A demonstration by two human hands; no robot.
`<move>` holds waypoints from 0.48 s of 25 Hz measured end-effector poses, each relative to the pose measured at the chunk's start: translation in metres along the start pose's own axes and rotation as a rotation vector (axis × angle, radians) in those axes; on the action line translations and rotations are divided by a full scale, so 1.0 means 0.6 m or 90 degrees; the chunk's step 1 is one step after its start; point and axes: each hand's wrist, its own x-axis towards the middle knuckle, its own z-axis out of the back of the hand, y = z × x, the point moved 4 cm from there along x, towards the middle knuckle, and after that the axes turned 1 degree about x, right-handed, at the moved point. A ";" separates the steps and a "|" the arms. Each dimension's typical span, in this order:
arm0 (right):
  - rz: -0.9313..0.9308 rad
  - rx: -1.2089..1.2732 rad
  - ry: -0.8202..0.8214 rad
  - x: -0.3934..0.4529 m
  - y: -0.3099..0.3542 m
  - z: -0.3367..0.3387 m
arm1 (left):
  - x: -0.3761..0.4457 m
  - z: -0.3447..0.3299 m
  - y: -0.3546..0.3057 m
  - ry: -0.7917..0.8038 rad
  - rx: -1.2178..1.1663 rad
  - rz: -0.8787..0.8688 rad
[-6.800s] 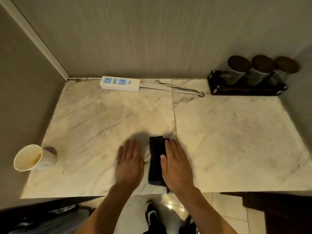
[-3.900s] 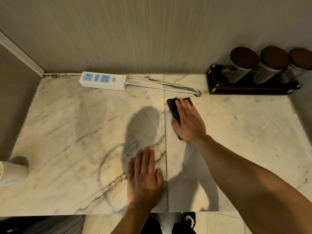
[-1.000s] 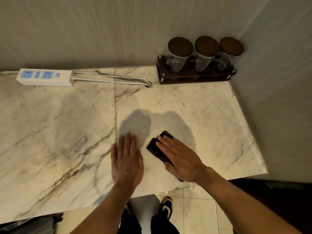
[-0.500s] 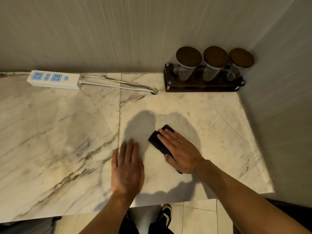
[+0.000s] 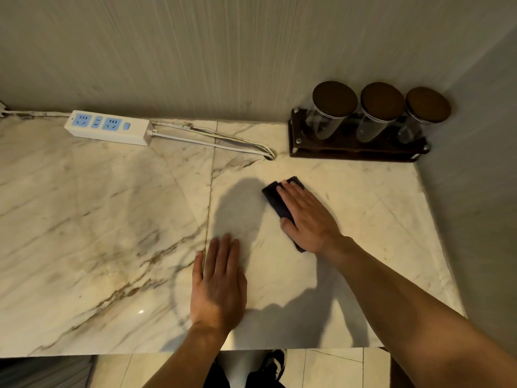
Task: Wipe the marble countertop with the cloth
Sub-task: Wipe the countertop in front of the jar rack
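Where the two textured grey walls meet at the right rear, I see the counter (image 5: 98, 219) filling a corner: polished pale marble with brown veins, a straight seam running front to back near the middle, a small glare spot near the front edge. Tiled floor (image 5: 330, 368) shows below the front edge, with a dark shoe (image 5: 272, 365) partly cut off.

Along the back wall lies a white power strip (image 5: 107, 131) with blue sockets, its white cable (image 5: 212, 140) curving right and dropping into a hole in the stone. In the corner a dark wooden rack (image 5: 355, 149) holds three clear cylindrical jars (image 5: 330, 116) with round brown lids; contents hard to make out.

My right hand (image 5: 307, 217) lies flat, fingers straight and close together, pressing the cloth (image 5: 275, 201) onto the marble right of the seam, mid-depth. The cloth is dark, folded into a narrow strip, mostly hidden under the palm; only its far end, left edge and a near corner show.

My left hand (image 5: 219, 287) rests palm down on the bare stone, fingers together, just over the seam, apart from the cloth, holding nothing.
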 end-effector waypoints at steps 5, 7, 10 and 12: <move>-0.090 0.006 -0.019 0.036 -0.017 0.001 | 0.001 -0.006 0.004 -0.011 -0.011 0.007; -0.135 0.012 -0.040 0.048 -0.022 0.003 | 0.001 -0.007 0.005 -0.014 -0.018 0.008; -0.223 0.020 -0.077 0.064 -0.028 0.005 | 0.000 -0.009 0.006 -0.025 -0.028 0.005; -0.274 0.034 -0.094 0.069 -0.030 0.005 | 0.000 -0.009 0.006 -0.030 -0.032 0.001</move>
